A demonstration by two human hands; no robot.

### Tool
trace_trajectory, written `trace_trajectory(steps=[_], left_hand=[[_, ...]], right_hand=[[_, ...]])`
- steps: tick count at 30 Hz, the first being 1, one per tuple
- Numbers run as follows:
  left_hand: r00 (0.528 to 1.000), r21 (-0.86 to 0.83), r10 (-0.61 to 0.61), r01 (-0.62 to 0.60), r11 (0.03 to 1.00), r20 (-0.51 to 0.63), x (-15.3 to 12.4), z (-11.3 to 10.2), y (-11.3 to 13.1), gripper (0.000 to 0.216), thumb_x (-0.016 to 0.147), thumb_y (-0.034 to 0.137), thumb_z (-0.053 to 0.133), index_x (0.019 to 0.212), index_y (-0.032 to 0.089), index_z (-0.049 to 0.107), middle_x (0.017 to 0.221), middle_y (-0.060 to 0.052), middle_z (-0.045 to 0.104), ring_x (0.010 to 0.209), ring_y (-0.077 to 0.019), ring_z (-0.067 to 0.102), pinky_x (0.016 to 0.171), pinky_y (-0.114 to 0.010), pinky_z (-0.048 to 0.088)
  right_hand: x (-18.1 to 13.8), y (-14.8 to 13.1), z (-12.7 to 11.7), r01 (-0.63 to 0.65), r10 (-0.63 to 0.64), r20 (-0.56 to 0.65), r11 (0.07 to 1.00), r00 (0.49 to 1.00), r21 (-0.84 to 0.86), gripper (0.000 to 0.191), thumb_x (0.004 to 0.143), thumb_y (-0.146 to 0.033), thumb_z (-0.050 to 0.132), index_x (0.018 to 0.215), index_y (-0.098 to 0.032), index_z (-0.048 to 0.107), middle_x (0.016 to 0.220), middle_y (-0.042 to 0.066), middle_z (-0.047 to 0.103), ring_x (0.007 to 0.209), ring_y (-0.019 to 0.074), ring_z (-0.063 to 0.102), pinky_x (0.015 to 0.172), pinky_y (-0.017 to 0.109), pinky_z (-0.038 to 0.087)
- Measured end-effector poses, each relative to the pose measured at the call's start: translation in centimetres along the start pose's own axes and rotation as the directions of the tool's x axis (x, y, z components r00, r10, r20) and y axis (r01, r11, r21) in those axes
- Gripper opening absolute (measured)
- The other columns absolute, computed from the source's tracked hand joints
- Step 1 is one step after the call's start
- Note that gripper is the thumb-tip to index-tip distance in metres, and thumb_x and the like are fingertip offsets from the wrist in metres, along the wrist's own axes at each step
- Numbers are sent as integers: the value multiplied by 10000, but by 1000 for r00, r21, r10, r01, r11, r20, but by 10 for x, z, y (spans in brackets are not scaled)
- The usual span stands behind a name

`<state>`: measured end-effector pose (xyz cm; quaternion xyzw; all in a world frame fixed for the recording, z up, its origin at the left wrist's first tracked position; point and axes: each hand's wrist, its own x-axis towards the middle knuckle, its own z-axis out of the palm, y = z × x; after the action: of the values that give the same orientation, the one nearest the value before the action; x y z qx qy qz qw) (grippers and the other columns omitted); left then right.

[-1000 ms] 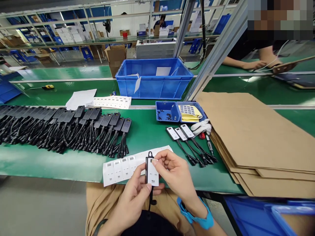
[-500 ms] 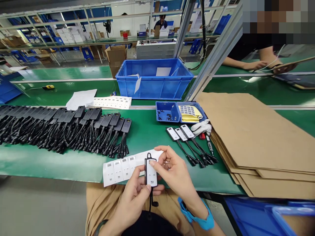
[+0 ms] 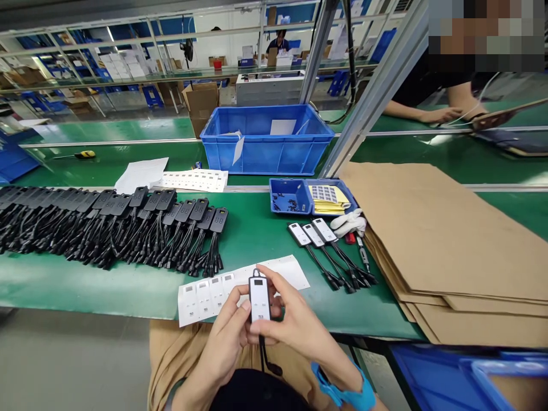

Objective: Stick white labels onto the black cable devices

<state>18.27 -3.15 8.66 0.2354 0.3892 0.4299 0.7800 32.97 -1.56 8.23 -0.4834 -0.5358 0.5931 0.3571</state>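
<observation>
Both hands hold one small black device [image 3: 260, 297] with a white label on its face and a black cable hanging down, just above the table's near edge. My left hand [image 3: 226, 337] grips its left side from below. My right hand [image 3: 291, 322] wraps the right side, thumb pressed on the label's lower end. A white label sheet [image 3: 214, 291] with several labels lies on the green table right behind the device. Three labelled devices [image 3: 314, 234] lie side by side to the right. A long row of unlabelled black devices [image 3: 111, 220] with cables fills the left.
A big blue bin [image 3: 265, 142] stands at the back centre. A small blue tray [image 3: 295, 194] holds small parts and yellow sheets [image 3: 329, 197]. A brown cardboard stack [image 3: 445, 240] covers the right. White gloves [image 3: 349, 220], paper sheets [image 3: 188, 178]. Another person's arms [image 3: 432, 111] work across the belt.
The white label went flat onto the device's face. My right hand slid from the label's top down to its lower end, and the device sank slightly toward me.
</observation>
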Motion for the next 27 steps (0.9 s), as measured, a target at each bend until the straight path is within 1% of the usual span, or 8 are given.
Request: trace_trajectory(steps=[3, 7, 13, 17, 20, 22, 24, 27], left_hand=[[1000, -17, 15, -15, 1000, -9, 0, 4, 1, 463, 878, 414, 606, 1260, 194, 462, 998, -115, 695, 876, -241, 688, 771, -366, 559], [994, 121, 55, -44, 992, -95, 0, 7, -1, 500, 851, 474, 623, 1254, 223, 466, 1051, -86, 670, 891, -220, 663, 706, -305, 566], [984, 321, 137, -95, 942, -111, 4, 6, -9, 496, 861, 500, 594, 1245, 217, 458, 1066, -77, 657, 865, -187, 644, 673, -244, 536], [987, 78, 87, -77, 994, -137, 14, 14, -6, 538, 859, 484, 610, 1293, 221, 432, 1151, -84, 636, 951, -198, 630, 785, -283, 520], [998, -83, 64, -63, 995, 19, 18, 18, -1, 575, 908, 518, 507, 1385, 230, 365, 1174, -111, 633, 1045, -239, 612, 926, -384, 465], [989, 30, 60, -64, 997, 137, 17, 15, -1, 599, 910, 521, 497, 1419, 250, 331, 1199, -127, 624, 1086, -262, 596, 981, -443, 423], [979, 333, 93, -149, 931, 179, 14, 8, -1, 534, 894, 468, 554, 1369, 260, 426, 1239, -130, 601, 1131, -274, 564, 1016, -453, 391], [946, 748, 242, -318, 583, 214, 7, -7, -5, 311, 894, 367, 567, 1180, 255, 616, 1217, -117, 606, 1138, -287, 539, 1005, -432, 395]], right_hand=[[-6, 2, 0, -44, 33, 95, 993, 995, 113, 1024, 690, -250, 768, 1513, -305, 162, 1381, 115, 457, 950, 213, 617, 725, 340, 590], [-7, 3, -1, 136, -144, -50, 981, 988, -140, 568, 939, -327, 470, 1479, -223, 330, 1328, 119, 557, 1108, 244, 580, 934, 408, 507], [-6, 2, 2, 224, -267, -94, 918, 959, -328, 511, 980, -298, 367, 1480, -200, 330, 1332, 114, 562, 1155, 259, 570, 994, 425, 474], [-11, -4, 4, 234, -313, -96, 850, 945, -473, 578, 957, -299, 466, 1497, -239, 269, 1289, 124, 556, 1158, 289, 542, 967, 452, 497], [-9, -10, -6, 244, -368, -71, 736, 927, -631, 583, 934, -244, 508, 1478, -253, 296, 1184, 126, 579, 1084, 299, 558, 910, 459, 521], [1, -13, -23, 201, -400, -97, 639, 911, -743, 527, 940, -196, 455, 1452, -232, 336, 1140, 130, 577, 1034, 292, 575, 870, 447, 531], [16, -15, -46, 64, -424, -190, 515, 886, -855, 472, 928, -185, 445, 1397, -161, 407, 1107, 157, 556, 940, 295, 601, 797, 434, 542], [42, -13, -81, -199, -403, -313, 301, 860, -933, 378, 902, -158, 455, 1265, -74, 515, 1052, 191, 547, 793, 282, 611, 681, 399, 524]])
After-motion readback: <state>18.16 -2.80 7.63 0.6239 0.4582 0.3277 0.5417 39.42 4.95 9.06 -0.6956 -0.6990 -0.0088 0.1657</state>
